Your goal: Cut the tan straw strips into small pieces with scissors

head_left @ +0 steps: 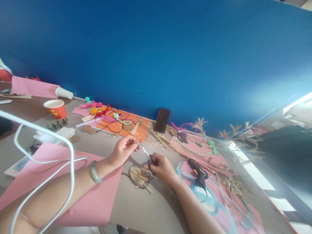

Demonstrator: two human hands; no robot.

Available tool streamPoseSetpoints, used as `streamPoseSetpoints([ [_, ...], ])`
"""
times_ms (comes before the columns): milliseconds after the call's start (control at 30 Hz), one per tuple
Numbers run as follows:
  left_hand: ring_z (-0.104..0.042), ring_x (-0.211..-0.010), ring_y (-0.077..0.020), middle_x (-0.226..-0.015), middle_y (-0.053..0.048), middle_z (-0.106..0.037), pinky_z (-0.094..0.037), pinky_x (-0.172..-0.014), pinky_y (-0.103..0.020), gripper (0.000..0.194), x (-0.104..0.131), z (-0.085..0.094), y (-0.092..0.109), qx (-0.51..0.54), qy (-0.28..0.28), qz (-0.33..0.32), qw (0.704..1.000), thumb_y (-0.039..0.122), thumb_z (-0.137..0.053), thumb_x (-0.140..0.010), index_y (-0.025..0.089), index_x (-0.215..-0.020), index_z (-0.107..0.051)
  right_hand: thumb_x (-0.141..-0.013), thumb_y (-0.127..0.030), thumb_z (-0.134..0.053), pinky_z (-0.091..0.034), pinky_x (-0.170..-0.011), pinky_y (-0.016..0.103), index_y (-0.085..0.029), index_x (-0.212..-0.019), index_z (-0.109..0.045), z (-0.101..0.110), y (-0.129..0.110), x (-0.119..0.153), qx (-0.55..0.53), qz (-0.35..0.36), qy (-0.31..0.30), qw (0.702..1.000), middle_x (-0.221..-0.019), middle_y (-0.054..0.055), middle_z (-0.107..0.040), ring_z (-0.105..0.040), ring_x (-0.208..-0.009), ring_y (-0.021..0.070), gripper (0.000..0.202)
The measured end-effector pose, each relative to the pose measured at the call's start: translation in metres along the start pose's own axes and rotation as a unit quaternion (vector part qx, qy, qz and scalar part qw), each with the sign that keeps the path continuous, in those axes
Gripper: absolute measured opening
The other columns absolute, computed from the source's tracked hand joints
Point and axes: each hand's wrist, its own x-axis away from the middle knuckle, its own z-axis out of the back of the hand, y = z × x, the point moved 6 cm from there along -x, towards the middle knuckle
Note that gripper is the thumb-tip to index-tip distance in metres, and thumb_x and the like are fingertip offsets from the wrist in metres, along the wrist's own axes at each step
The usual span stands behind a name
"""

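Note:
My left hand point(123, 150) is in a closed pinch near the middle of the table. A pale, straw-coloured strip point(134, 129), fanned at its upper end, shows just beyond these fingertips. Scissors point(144, 150) with dark handles are in my right hand point(162, 167), its fingers wrapped through the loops. Their blades point up and left, reaching to the left fingertips. I cannot tell whether the blades touch the strip. Below the hands lies a round, shallow holder point(130, 175) filled with short straw-coloured pieces.
A phone point(162, 120) leans against the blue wall. Right of my hands lies a black glue gun point(200, 175) near blue ribbon point(212, 198). Pink paper point(97, 201) lies under my left forearm. A white cable point(72, 162) loops in front. A red cup point(58, 112) stands left.

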Motion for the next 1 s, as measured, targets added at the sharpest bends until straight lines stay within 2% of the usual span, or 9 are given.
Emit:
streamPoseSetpoints([
  [267,-0.067,-0.071,-0.0171,-0.073,-0.005,-0.07,-0.052,-0.065,-0.028,0.019,-0.001,0.001,-0.001,0.008,-0.003,0.006,1.0,0.031,-0.065,-0.078,0.016,-0.081,-0.053,-0.065,-0.035,-0.068,-0.024,-0.046,0.019,-0.02,-0.056,-0.036,-0.002,0.013,-0.001,-0.067,-0.025,0.003,0.997,-0.05,-0.008,-0.039,-0.033,-0.049,0.0072,0.037],
  [533,-0.064,-0.063,-0.0143,-0.064,-0.003,-0.068,-0.048,-0.058,-0.024,0.018,0.0,-0.002,0.005,0.024,-0.004,0.037,0.999,0.028,-0.067,-0.076,0.015,-0.075,-0.055,-0.065,-0.049,-0.071,-0.024,-0.046,0.021,-0.02,-0.056,-0.034,0.006,0.004,-0.001,-0.142,-0.04,0.071,0.987,-0.049,-0.008,-0.034,-0.028,-0.048,0.006,0.047],
  [633,-0.06,-0.056,-0.0116,-0.062,-0.001,-0.066,-0.045,-0.052,-0.021,0.017,0.001,-0.005,0.001,0.069,-0.018,0.061,0.996,0.025,-0.068,-0.074,0.015,-0.073,-0.054,-0.065,-0.052,-0.072,-0.026,-0.047,0.021,-0.02,-0.057,-0.037,0.006,0.0,0.0,-0.17,-0.036,0.063,0.983,-0.051,-0.007,-0.037,-0.032,-0.049,0.0061,0.048],
  [800,-0.063,-0.064,-0.0113,-0.074,-0.004,-0.07,-0.047,-0.059,-0.021,0.018,0.001,-0.009,-0.005,0.148,-0.034,0.117,0.981,0.019,-0.068,-0.072,0.015,-0.074,-0.051,-0.061,-0.052,-0.076,-0.027,-0.047,0.021,-0.019,-0.056,-0.039,0.004,-0.003,0.002,-0.2,-0.035,0.058,0.977,-0.052,-0.007,-0.04,-0.034,-0.049,0.006,0.05],
  [900,-0.062,-0.063,-0.0115,-0.075,-0.003,-0.068,-0.045,-0.057,-0.021,0.017,0.001,-0.011,-0.004,0.155,-0.052,0.114,0.98,0.019,-0.069,-0.072,0.015,-0.076,-0.053,-0.06,-0.049,-0.077,-0.031,-0.049,0.021,-0.018,-0.057,-0.045,0.003,-0.007,0.004,-0.242,-0.048,0.044,0.968,-0.054,-0.005,-0.046,-0.039,-0.051,0.0075,0.045],
  [1000,-0.063,-0.067,-0.0125,-0.088,-0.005,-0.066,-0.045,-0.058,-0.022,0.015,0.005,-0.016,-0.001,0.126,-0.111,0.097,0.981,0.02,-0.07,-0.072,0.014,-0.076,-0.056,-0.062,-0.042,-0.077,-0.038,-0.057,0.024,-0.018,-0.067,-0.058,0.002,-0.01,0.006,-0.277,-0.06,0.012,0.959,-0.063,-0.001,-0.058,-0.049,-0.059,0.0119,0.032],
])
